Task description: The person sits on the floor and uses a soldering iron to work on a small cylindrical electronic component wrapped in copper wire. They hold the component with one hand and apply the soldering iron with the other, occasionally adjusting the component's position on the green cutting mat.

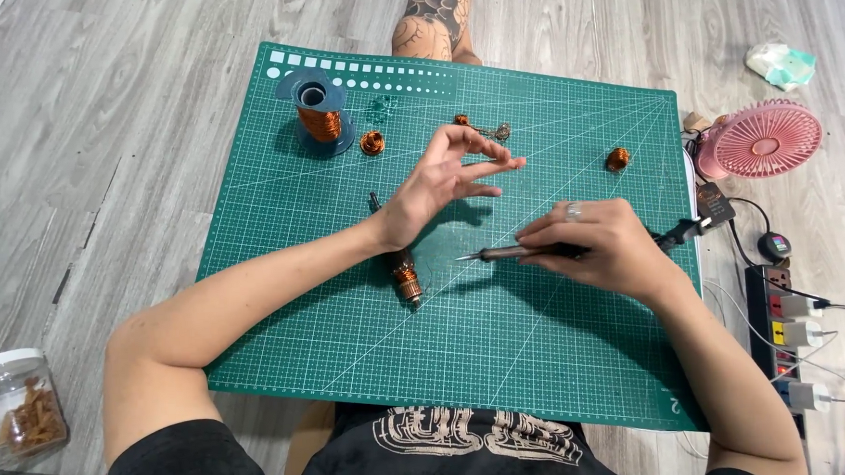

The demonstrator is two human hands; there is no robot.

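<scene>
left hand (436, 184) raised, fingers spread | right hand (604, 247) gripping soldering iron (520, 253)

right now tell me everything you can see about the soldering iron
The soldering iron is a slim pen-like tool with a silver metal tip pointing left and a dark handle. It lies nearly level just above the green cutting mat, held in the right hand. A black cord runs from its back end off to the right.

Floor (146, 107): grey wood boards.
Mat (505, 339): big, green, with white grid lines, flat on the floor.
On the mat: a blue spool (319, 113) of copper wire, small copper coils (371, 143), a motor part (405, 277).
Beside the mat: pink fan (762, 140), power strip (783, 344), plastic jar (12, 408).
</scene>
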